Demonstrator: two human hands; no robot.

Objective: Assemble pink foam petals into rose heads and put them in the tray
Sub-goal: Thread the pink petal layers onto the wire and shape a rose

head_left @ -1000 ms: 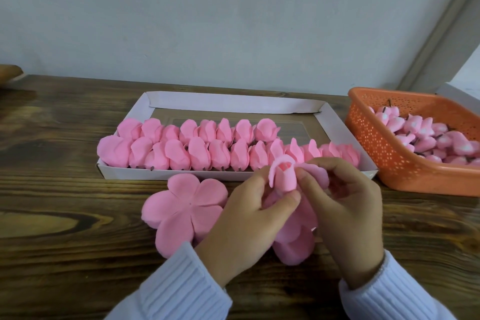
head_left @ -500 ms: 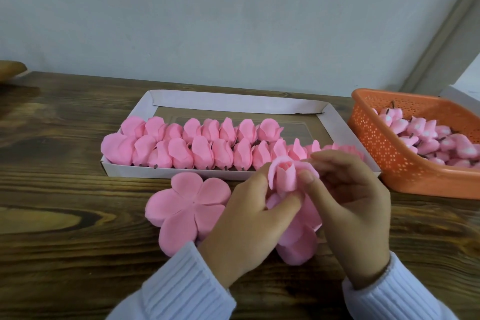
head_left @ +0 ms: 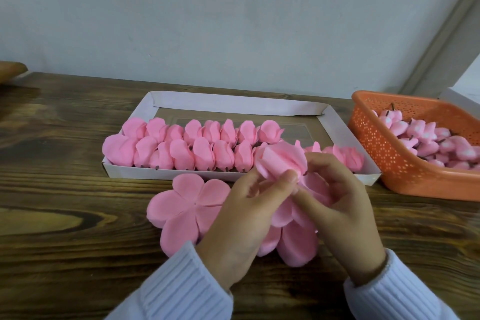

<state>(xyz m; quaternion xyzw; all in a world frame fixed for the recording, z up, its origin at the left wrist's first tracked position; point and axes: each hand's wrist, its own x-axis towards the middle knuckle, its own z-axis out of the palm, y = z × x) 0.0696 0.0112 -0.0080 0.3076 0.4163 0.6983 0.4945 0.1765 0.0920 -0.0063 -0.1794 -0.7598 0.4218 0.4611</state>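
Orange perforated plastic basket (head_left: 376,143) of pink buds (head_left: 428,140) stands right of the white cardboard tray (head_left: 233,102), which holds two rows of finished pink rose heads (head_left: 202,153). Flat five-petal pink foam blank (head_left: 181,205) lies on the dark wooden table (head_left: 65,241), partly hidden by the left hand (head_left: 241,223). Half-wrapped pink foam rose head (head_left: 283,161) sits at the tray's near rim, pinched by left hand and right hand (head_left: 342,205); its lower petals hang loose.

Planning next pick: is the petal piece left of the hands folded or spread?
Spread: the petal piece lies flat on the table, lobes fanned out.
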